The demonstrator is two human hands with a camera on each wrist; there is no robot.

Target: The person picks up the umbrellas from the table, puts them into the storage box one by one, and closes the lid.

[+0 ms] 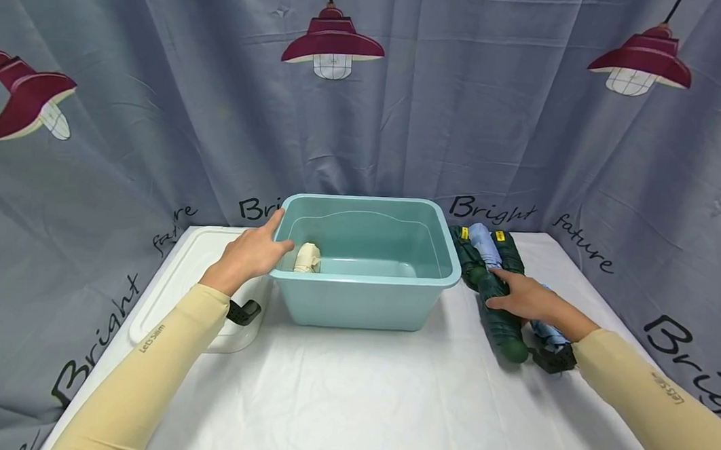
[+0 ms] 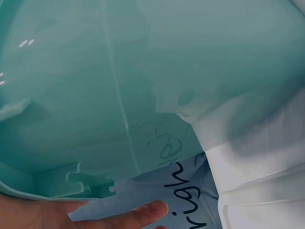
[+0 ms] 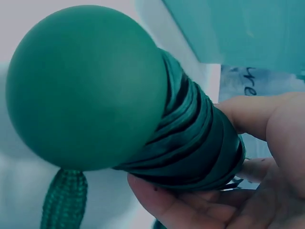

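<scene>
Step in hand: by my reading, taking up a folded umbrella from beside the bin while the other hand steadies the bin.
Right hand (image 1: 524, 298): near the right edge of the surface, fingers curled round the dark green umbrella (image 1: 498, 307); the right wrist view shows fingers and thumb wrapped about its furled cloth just behind the round knob.
Dark green umbrella: lies on the surface just right of the teal bin (image 1: 362, 307), its knob end toward the front edge; whether it has left the cloth yet I cannot tell.
Other umbrellas: a light blue umbrella (image 1: 484, 248) and another dark green one (image 1: 511, 252) lie touching it, between the bin and the right edge.
Left hand (image 1: 250, 252): fingers fairly straight, laid against the bin's left rim and wall; in the left wrist view one fingertip (image 2: 152, 210) shows beneath the rim's lip. It clasps nothing that I can see.
Teal bin: stands mid-surface toward the back edge, open, with a cream-coloured rolled thing (image 1: 306, 257) lying inside at its left end.
White lid (image 1: 167, 290): lies flat at the left edge, partly under the left forearm.
Next move calls for: in my judgement, lifting the umbrella free of its two neighbours without dragging them, clearing the bin's right rim, and keeping the bin steady under the left hand.
</scene>
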